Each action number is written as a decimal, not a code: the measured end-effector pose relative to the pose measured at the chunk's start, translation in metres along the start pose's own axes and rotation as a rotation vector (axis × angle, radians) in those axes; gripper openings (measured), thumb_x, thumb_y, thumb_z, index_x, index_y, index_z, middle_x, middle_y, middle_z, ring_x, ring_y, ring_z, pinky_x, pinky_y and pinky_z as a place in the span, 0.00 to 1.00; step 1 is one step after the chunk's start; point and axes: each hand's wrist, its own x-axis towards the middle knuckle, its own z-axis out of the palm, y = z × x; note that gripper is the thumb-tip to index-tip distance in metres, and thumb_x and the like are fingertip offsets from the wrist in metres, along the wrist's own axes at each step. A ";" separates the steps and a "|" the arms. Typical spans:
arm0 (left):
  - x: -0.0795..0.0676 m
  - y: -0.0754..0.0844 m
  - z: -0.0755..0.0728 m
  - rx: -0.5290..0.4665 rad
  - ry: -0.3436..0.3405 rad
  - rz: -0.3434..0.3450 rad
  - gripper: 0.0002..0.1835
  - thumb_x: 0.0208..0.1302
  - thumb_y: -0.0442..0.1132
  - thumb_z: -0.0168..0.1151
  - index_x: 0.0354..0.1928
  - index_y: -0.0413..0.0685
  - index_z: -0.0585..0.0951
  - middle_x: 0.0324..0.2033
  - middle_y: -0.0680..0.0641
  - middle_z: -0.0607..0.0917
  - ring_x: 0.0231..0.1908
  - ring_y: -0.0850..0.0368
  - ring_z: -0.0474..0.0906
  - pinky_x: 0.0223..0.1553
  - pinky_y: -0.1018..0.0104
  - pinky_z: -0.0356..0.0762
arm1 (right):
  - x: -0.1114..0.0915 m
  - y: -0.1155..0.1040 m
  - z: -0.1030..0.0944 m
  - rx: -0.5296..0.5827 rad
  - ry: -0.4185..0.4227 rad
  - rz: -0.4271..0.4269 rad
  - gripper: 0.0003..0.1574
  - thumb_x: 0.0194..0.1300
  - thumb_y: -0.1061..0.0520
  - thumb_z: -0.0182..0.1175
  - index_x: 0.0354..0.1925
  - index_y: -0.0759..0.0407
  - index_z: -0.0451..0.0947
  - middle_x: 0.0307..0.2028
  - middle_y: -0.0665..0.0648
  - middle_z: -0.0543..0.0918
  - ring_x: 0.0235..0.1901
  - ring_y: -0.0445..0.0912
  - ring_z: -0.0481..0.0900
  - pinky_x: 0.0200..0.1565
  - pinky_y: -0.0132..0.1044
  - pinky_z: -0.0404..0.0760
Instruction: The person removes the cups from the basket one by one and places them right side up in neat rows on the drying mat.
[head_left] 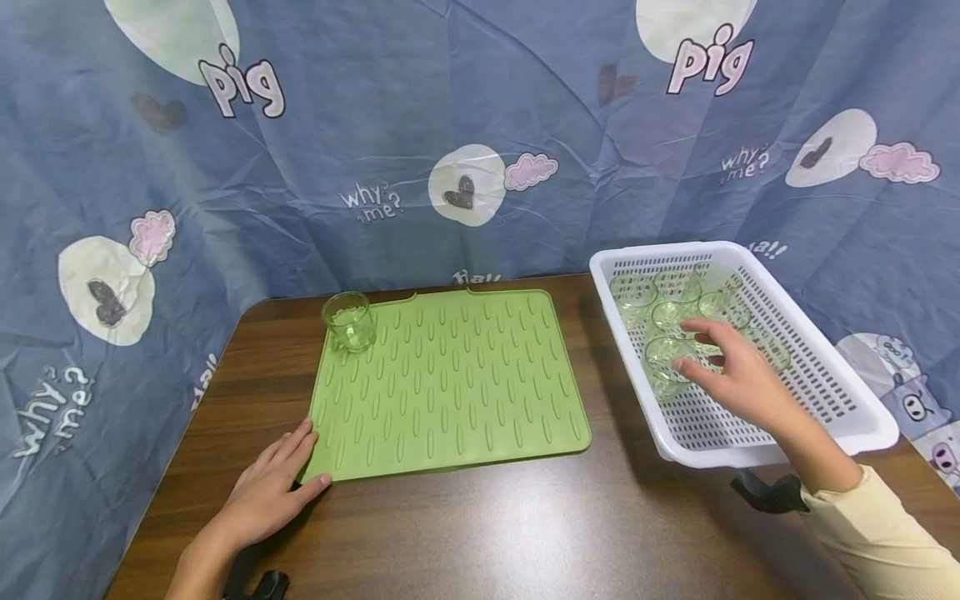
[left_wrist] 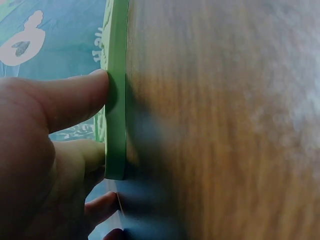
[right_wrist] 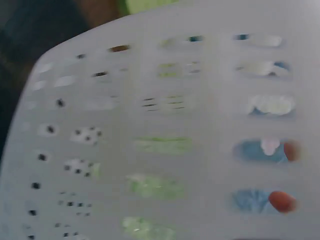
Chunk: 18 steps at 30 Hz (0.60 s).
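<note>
My left hand rests at the near left corner of a ridged green drying mat, thumb and fingers extended. In the left wrist view the thumb touches the edge of the mat. A clear greenish glass cup stands on the mat's far left corner. My right hand hovers over a white slotted plastic basket, thumb and fingers spread apart beside the rim of a glass cup. Whether they touch it is hard to tell. In the right wrist view, the basket's wall hides most of the hand.
Several more clear glass cups, among them one at the far left, stand in the basket. The brown wooden table lies under mat and basket. Behind it hangs a blue printed cloth.
</note>
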 end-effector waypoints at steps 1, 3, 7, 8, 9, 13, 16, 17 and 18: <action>0.000 0.000 0.000 0.004 0.000 0.001 0.43 0.70 0.60 0.55 0.75 0.35 0.60 0.77 0.36 0.56 0.72 0.28 0.55 0.58 0.23 0.59 | 0.000 0.001 0.001 -0.009 0.005 0.004 0.35 0.65 0.58 0.64 0.66 0.70 0.67 0.62 0.73 0.72 0.59 0.70 0.72 0.53 0.66 0.76; 0.001 0.000 -0.001 0.013 0.003 0.005 0.43 0.70 0.60 0.55 0.75 0.36 0.60 0.77 0.36 0.56 0.71 0.29 0.55 0.58 0.23 0.59 | 0.000 0.005 0.004 -0.024 0.019 0.004 0.35 0.64 0.59 0.65 0.65 0.71 0.67 0.61 0.74 0.73 0.58 0.70 0.72 0.53 0.66 0.76; 0.002 0.000 -0.002 0.015 0.007 0.008 0.43 0.70 0.60 0.55 0.75 0.36 0.60 0.77 0.37 0.56 0.72 0.29 0.55 0.58 0.24 0.59 | 0.000 0.010 0.010 -0.055 0.028 0.015 0.37 0.62 0.59 0.67 0.65 0.71 0.67 0.60 0.75 0.73 0.57 0.70 0.73 0.51 0.65 0.77; 0.002 0.001 -0.002 0.015 0.009 0.009 0.43 0.70 0.60 0.55 0.75 0.37 0.60 0.77 0.37 0.56 0.72 0.29 0.55 0.58 0.23 0.59 | 0.000 0.011 0.011 -0.064 0.028 0.018 0.37 0.61 0.59 0.67 0.65 0.72 0.67 0.60 0.75 0.73 0.56 0.70 0.73 0.50 0.65 0.77; 0.002 0.001 -0.002 0.014 0.008 0.008 0.43 0.70 0.60 0.55 0.75 0.37 0.60 0.77 0.37 0.56 0.72 0.29 0.55 0.58 0.23 0.59 | 0.000 0.012 0.012 -0.068 0.027 0.023 0.38 0.61 0.59 0.67 0.65 0.72 0.67 0.60 0.75 0.73 0.56 0.70 0.73 0.50 0.65 0.78; 0.001 0.001 -0.002 0.009 0.004 0.007 0.43 0.70 0.60 0.55 0.75 0.37 0.60 0.77 0.37 0.56 0.72 0.29 0.55 0.57 0.23 0.59 | 0.002 0.014 0.013 -0.113 -0.001 0.041 0.40 0.60 0.57 0.68 0.65 0.71 0.66 0.60 0.76 0.73 0.53 0.69 0.75 0.48 0.63 0.79; 0.001 0.000 -0.001 0.002 -0.003 0.003 0.43 0.70 0.60 0.55 0.75 0.37 0.60 0.77 0.37 0.56 0.71 0.29 0.55 0.57 0.23 0.59 | 0.003 0.015 0.015 -0.165 -0.032 0.064 0.42 0.59 0.54 0.69 0.66 0.69 0.66 0.60 0.76 0.74 0.50 0.68 0.77 0.47 0.63 0.79; 0.000 0.000 -0.001 0.000 -0.006 0.001 0.43 0.70 0.60 0.55 0.75 0.37 0.59 0.77 0.37 0.56 0.71 0.29 0.55 0.57 0.22 0.59 | 0.004 0.015 0.015 -0.174 -0.044 0.074 0.43 0.59 0.53 0.69 0.67 0.68 0.66 0.60 0.76 0.73 0.50 0.68 0.78 0.47 0.63 0.79; 0.000 -0.001 -0.001 -0.001 -0.009 -0.002 0.43 0.71 0.61 0.54 0.75 0.37 0.59 0.77 0.37 0.55 0.71 0.28 0.55 0.57 0.22 0.59 | 0.004 0.015 0.016 -0.177 -0.052 0.080 0.43 0.59 0.53 0.69 0.67 0.68 0.65 0.60 0.76 0.73 0.49 0.68 0.78 0.46 0.63 0.79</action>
